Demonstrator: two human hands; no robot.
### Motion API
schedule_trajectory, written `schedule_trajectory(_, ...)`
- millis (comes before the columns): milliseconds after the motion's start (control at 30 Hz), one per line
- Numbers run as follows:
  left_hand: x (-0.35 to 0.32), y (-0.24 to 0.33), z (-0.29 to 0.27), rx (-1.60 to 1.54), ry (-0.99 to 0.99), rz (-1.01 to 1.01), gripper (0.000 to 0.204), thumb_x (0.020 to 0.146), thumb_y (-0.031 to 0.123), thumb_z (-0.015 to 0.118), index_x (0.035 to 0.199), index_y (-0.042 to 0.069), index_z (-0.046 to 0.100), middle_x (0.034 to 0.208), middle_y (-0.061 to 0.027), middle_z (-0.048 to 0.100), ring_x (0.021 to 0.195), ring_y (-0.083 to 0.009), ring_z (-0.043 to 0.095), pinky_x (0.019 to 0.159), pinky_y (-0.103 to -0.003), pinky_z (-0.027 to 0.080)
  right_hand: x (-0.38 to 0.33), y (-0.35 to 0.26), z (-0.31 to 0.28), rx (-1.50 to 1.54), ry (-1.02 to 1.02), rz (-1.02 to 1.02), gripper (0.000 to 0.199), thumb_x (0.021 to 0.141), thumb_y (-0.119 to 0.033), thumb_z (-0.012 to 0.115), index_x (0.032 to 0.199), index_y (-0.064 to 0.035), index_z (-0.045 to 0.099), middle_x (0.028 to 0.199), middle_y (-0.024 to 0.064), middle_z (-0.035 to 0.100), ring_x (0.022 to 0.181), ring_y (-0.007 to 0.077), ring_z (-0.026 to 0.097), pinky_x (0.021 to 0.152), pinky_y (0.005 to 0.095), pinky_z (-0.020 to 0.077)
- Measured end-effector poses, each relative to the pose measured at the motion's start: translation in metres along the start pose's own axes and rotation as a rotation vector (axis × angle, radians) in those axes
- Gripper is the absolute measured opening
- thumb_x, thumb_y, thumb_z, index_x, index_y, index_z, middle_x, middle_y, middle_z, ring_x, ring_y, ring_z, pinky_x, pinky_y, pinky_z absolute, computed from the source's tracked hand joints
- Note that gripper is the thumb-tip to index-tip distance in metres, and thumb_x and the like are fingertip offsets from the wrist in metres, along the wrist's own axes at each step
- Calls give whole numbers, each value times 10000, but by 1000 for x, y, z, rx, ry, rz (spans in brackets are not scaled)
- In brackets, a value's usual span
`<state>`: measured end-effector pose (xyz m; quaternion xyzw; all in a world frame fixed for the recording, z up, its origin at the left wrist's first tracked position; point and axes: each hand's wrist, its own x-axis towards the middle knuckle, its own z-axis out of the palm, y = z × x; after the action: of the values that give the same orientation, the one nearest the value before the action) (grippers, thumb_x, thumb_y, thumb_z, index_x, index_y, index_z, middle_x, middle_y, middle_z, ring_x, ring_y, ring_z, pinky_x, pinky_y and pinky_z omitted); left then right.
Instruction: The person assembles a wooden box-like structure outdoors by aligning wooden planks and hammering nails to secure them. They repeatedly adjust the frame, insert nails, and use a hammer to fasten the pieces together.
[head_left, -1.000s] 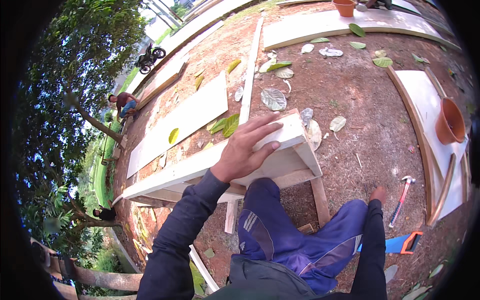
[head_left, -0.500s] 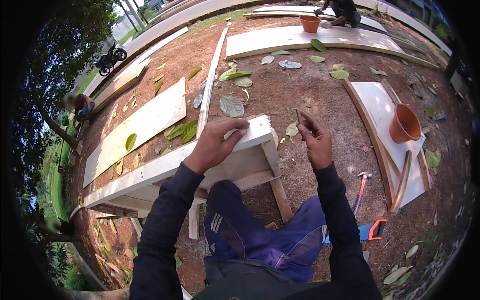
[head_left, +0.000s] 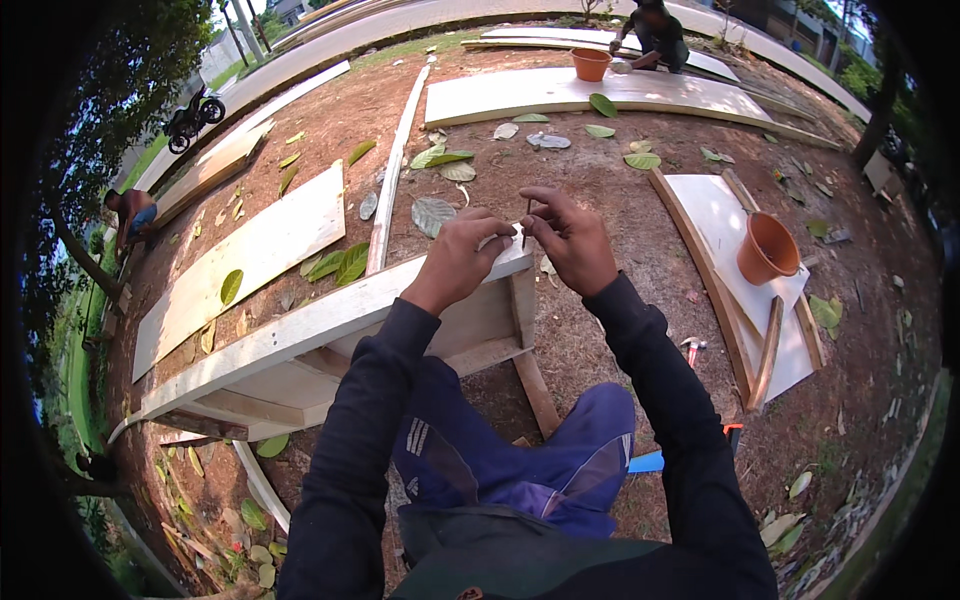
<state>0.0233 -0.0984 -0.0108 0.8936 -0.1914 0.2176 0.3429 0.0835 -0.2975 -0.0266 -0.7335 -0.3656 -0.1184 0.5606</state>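
Note:
In front of me a pale wooden panel with a timber frame (head_left: pixel 250 350) stands raised on legs, its near corner between my knees. My right hand (head_left: pixel 575 245) pinches a thin nail (head_left: pixel 527 228), held upright over the corner of the frame. Right beside it, my left hand (head_left: pixel 458 258) rests over the frame's top edge, fingers curled in toward the thumb. What the left fingers hold, if anything, is hidden. On the ground to my right lie a hammer (head_left: pixel 692 349) with a red handle and a saw with a blue blade (head_left: pixel 647 463), both partly covered by my right arm.
An orange bucket (head_left: pixel 768 248) stands on a white panel (head_left: pixel 700 205) at right. Another orange bucket (head_left: pixel 591 65) sits on a long panel (head_left: pixel 600 92) at the far side, near a crouching person (head_left: pixel 655 38). A second person (head_left: pixel 133 212) is at far left. Leaves dot the soil.
My right hand has moved left with the nail, from beside the frame to above its corner, next to my left hand. The view has shifted a little to the right.

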Motion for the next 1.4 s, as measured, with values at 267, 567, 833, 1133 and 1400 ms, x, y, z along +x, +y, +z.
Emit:
schedule_trajectory(267, 3, -4, 0, 56, -21, 27, 164, 918, 110, 752, 1056, 23, 761, 986, -129, 716, 986, -319, 671, 863, -421, 528, 0, -6, 9, 11, 86, -41, 299, 958, -67, 681, 1257, -74, 688, 998, 213, 763, 921, 318, 781, 774, 394, 609)
schedule_trajectory(567, 5, -12, 2, 55, -14, 29, 162, 927, 163, 748, 1020, 32, 768, 997, -142, 726, 1013, -336, 669, 901, -448, 525, 1, -13, 8, -129, 80, -187, 294, 951, -67, 670, 1243, -81, 686, 1071, 200, 749, 955, 374, 747, 796, 433, 601)
schedule_trajectory(833, 14, -9, 1, 46, -29, 36, 165, 927, 146, 749, 1035, 21, 764, 997, -132, 727, 1036, -335, 644, 926, -441, 506, 4, -7, 11, -151, 89, -242, 370, 957, -62, 657, 1326, -94, 662, 1078, 181, 748, 948, 353, 747, 801, 429, 603)
schedule_trajectory(1133, 13, -7, -5, 74, -65, -55, 106, 913, 71, 735, 956, -26, 727, 950, -123, 709, 975, -275, 658, 893, -382, 504, -129, 81, 29, 4, 469, 315, 389, 1004, -126, 663, 1388, -67, 641, 1177, 137, 718, 943, 227, 726, 802, 359, 593)
schedule_trajectory(1400, 26, -13, -9, 47, -62, 5, 125, 921, 79, 737, 964, -37, 720, 955, -132, 718, 963, -280, 661, 890, -376, 504, -462, 282, -76, -1048, 529, 1125, 511, 885, -195, 748, 1324, -1, 572, 1325, 226, 554, 1226, 427, 580, 1069, 505, 461)
